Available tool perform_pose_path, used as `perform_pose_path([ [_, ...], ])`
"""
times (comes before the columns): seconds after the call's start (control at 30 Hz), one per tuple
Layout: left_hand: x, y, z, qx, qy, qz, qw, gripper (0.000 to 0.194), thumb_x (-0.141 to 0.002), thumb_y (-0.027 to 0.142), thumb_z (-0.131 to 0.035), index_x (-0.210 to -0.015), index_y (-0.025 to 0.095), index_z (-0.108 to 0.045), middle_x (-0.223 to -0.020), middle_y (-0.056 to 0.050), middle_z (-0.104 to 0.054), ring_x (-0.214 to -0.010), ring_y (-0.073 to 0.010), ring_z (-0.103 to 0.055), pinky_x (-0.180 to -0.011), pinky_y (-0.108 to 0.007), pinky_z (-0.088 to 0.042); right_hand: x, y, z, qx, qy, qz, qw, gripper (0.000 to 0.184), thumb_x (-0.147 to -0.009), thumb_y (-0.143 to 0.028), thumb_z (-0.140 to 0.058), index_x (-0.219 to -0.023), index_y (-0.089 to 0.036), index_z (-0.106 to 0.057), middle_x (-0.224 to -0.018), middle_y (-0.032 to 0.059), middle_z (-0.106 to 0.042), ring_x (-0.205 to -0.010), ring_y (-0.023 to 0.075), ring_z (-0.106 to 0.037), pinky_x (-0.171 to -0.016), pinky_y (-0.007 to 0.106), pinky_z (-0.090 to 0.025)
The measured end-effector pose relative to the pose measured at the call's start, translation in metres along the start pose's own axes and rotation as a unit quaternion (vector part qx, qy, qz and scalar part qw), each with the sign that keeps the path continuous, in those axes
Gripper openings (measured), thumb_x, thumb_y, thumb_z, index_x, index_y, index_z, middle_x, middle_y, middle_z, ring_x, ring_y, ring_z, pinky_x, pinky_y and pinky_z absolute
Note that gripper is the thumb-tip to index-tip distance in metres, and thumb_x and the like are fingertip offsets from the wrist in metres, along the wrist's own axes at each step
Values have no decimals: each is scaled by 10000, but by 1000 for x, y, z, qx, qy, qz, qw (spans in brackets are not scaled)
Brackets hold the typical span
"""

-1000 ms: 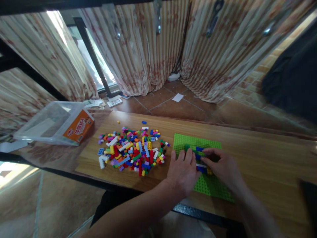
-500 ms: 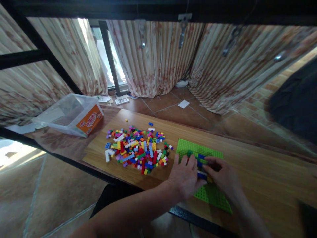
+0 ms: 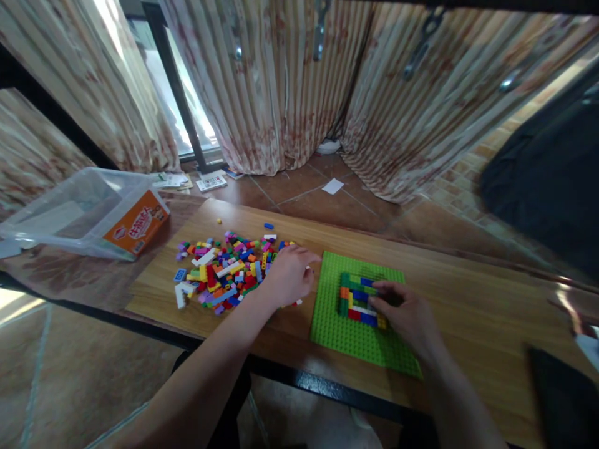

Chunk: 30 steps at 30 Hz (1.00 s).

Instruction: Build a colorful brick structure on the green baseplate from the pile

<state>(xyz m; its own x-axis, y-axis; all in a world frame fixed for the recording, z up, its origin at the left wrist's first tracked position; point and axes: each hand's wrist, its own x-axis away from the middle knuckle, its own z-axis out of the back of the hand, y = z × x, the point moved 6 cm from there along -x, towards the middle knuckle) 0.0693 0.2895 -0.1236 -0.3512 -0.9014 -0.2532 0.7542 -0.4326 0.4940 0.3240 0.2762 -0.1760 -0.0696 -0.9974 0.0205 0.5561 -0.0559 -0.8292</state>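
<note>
A green studded baseplate (image 3: 360, 349) lies on the wooden table, with a low build of toy bricks (image 3: 354, 313) in green, orange, yellow, white, red and blue pressed onto its middle. My right hand (image 3: 408, 310) grips the right side of this build with thumb and forefinger, hiding part of it. To the left, my left hand (image 3: 289, 275) hovers at the right edge of a loose brick pile (image 3: 229, 268). Its fingers are partly stretched toward the baseplate, and no brick shows in them.
A clear plastic box (image 3: 93, 212) with an orange label stands left of the pile. One blue brick (image 3: 268, 226) and a small yellow piece (image 3: 219, 221) lie behind the pile. A dark flat object (image 3: 561, 393) is at the right. Striped curtains (image 3: 262, 93) hang beyond the table.
My left hand has moved from the brick build leftward to the loose pile, uncovering the build's left side. My right hand stays at the build's right side. The camera view has shifted.
</note>
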Motion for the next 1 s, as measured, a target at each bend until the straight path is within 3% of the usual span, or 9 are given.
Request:
perform_pose_path([
  [0.23, 2, -16, 18, -13, -16, 24, 999, 408, -755, -4, -451, -996, 176, -726, -943, -47, -717, -929, -199, -631, -958, -369, -488, -1, -5, 1, 17, 10, 12, 1000, 329, -690, -399, -706, -942, -188, -727, -848, 59, -728, -772, 217, -678, -723, 369, -546],
  [0.37, 2, -24, 23, -18, -24, 36, 999, 398, -782, 5, -444, -1017, 156, -727, -991, -57, -725, -958, -194, -639, -971, -356, -486, 5, -17, 4, 69, 57, 30, 996, 268, -759, -415, -643, -902, -203, -723, -888, 67, -737, -807, 224, -678, -757, 372, -529],
  [0.5, 3, -25, 21, -6, -53, 27, 998, 387, -790, 15, -460, -1006, 180, -735, -1001, -43, -734, -952, -187, -645, -965, -347, -489, 11, -33, 3, 105, 97, 87, 986, 231, -810, -408, -594, -863, -216, -711, -882, 67, -730, -840, 229, -672, -731, 352, -511],
  [0.63, 3, -20, 15, -22, -73, 11, 997, 372, -794, 24, -481, -988, 205, -743, -946, -38, -737, -931, -197, -642, -974, -367, -479, 13, -38, -1, 111, 95, 117, 982, 217, -832, -397, -573, -856, -225, -702, -860, 60, -723, -816, 225, -666, -721, 350, -507],
  [0.83, 1, -26, 10, -89, -57, 16, 994, 367, -795, 34, -491, -1015, 186, -743, -1010, -70, -719, -1001, -212, -619, -1010, -369, -446, 11, -36, -4, 117, 88, 133, 980, 217, -837, -391, -569, -853, -221, -703, -855, 61, -726, -814, 228, -667, -784, 375, -510],
  [1.0, -1, -30, 7, -111, -55, 30, 992, 346, -794, 56, -512, -983, 211, -755, -989, -69, -691, -977, -219, -584, -942, -369, -455, 12, -38, -5, 120, 86, 142, 979, 219, -838, -387, -570, -847, -215, -705, -857, 64, -727, -812, 229, -667, -772, 371, -508],
])
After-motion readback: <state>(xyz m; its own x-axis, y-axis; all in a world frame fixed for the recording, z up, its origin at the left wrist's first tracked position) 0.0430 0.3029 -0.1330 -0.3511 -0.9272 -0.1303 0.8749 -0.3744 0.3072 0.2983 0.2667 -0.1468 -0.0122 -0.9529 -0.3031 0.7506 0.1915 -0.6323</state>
